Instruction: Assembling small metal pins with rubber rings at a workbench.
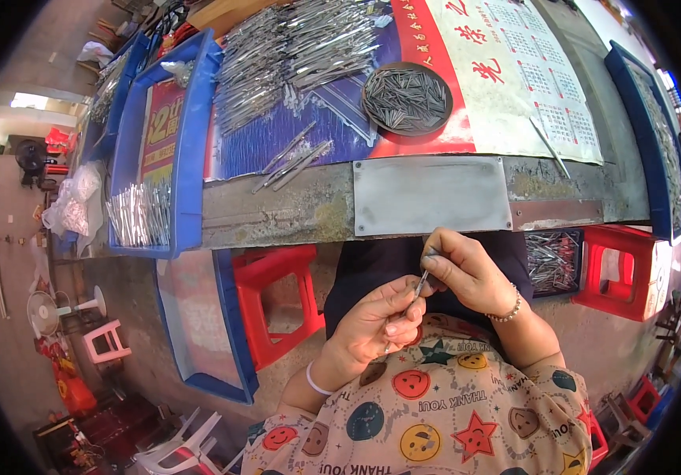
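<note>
My left hand [384,315] is closed around a slim metal rod [420,285], in front of my body and just below the table edge. Thumb and fingers of my right hand [467,273] pinch the rod's upper end, where any smaller part is hidden. On the table beyond are rows of slim, shiny metal rods [309,47], and a few loose ones [297,165] lie nearer me. A round bowl [366,113] holds many short grey metal pins [407,96]. Close ahead of my hands, a bare metal plate [433,196] is fixed at the table edge.
Upright rods stand in a blue tray [200,158] at the left. Another blue tray [661,142] is at the far right. One rod [550,146] lies on the calendar sheet [506,47]. Below are a red stool [273,301], a crate of metal pieces [552,261] and an upright tray [198,317].
</note>
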`<state>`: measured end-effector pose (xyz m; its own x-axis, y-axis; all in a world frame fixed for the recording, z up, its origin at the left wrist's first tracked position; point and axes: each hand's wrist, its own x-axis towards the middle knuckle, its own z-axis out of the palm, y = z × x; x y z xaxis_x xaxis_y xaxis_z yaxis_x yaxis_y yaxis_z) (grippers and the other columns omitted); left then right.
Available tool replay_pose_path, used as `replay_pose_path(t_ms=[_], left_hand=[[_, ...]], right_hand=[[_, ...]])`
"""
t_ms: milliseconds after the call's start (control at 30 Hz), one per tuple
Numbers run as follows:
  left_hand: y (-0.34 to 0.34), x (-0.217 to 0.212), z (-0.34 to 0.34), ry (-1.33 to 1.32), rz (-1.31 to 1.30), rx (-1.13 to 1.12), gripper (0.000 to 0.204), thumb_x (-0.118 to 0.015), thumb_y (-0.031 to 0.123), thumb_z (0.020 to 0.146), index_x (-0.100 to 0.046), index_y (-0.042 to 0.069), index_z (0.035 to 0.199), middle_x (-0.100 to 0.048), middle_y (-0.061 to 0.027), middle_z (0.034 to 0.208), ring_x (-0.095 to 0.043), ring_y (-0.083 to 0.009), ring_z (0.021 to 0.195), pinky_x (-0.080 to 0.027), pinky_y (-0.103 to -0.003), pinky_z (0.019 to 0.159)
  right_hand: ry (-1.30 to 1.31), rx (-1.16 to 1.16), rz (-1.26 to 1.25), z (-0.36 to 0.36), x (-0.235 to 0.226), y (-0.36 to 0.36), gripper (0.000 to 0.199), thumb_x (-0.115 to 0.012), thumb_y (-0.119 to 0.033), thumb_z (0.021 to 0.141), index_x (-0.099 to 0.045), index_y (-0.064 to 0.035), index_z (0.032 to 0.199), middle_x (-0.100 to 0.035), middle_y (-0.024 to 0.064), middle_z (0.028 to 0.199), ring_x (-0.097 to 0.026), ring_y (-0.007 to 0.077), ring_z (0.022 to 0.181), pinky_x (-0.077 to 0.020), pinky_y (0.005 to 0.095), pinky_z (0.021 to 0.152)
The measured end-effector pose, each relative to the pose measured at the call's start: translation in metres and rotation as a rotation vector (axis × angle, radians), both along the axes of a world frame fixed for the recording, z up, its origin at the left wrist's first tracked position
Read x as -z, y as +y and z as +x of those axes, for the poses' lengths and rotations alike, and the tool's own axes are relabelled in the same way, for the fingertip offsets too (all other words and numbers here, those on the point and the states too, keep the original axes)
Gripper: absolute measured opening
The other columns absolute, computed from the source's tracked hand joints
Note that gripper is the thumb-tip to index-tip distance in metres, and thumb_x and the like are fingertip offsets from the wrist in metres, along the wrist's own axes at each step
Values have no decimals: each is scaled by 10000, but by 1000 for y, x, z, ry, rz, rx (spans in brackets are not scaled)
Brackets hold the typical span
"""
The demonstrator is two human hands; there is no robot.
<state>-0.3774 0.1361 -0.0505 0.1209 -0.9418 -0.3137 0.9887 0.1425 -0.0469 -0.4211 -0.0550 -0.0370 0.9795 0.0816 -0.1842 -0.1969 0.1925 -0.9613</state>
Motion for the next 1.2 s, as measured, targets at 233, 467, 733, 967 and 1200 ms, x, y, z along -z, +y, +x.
replay_pose_path(t_ms=[233, 467, 733, 967, 1200], left_hand=[[-2, -7, 6, -51, -30, -5, 189, -482, 208, 990, -518, 65, 1108, -579, 28, 792, -414, -7, 476, -295, -162, 386], [-2, -14, 24, -151, 30, -46, 190, -517, 184, 974, -543, 36, 1090, -578, -19, 773, -448, -45, 489, -343, -155, 435], [13, -99, 142, -1379, 541, -434, 158, -530, 96, 942, -574, 14, 1070, -601, -48, 842, -571, -98, 670, -437, -212, 576], [-43, -131, 354, -2594, 977, -813, 129, -603, 41, 837, -621, -1, 957, -633, -151, 867, -630, -294, 778, -492, -361, 693], [-75, -56, 505, -3001, 1167, -206, 128, -615, 51, 795, -657, 53, 915, -644, -146, 873, -622, -351, 851, -489, -434, 716]], right_hand=[[19, -9, 10, 8, -8, -3, 132, -509, -90, 963, -479, 8, 879, -562, 16, 722, -550, 60, 679, -467, 226, 593], [22, 18, 68, 18, -16, -3, 89, -512, -85, 955, -512, -3, 922, -569, 17, 769, -548, 64, 681, -468, 223, 597], [-228, 409, -539, 34, -16, -32, 56, -576, 1, 857, -552, 15, 906, -579, 91, 771, -568, 163, 652, -456, 263, 599], [-410, 496, -906, 38, -8, -34, 116, -612, 43, 751, -547, -5, 833, -554, 146, 734, -549, 305, 607, -437, 345, 553], [-447, 405, -907, 43, -9, -41, 151, -626, 39, 740, -574, -8, 874, -583, 160, 781, -569, 335, 661, -450, 380, 586]])
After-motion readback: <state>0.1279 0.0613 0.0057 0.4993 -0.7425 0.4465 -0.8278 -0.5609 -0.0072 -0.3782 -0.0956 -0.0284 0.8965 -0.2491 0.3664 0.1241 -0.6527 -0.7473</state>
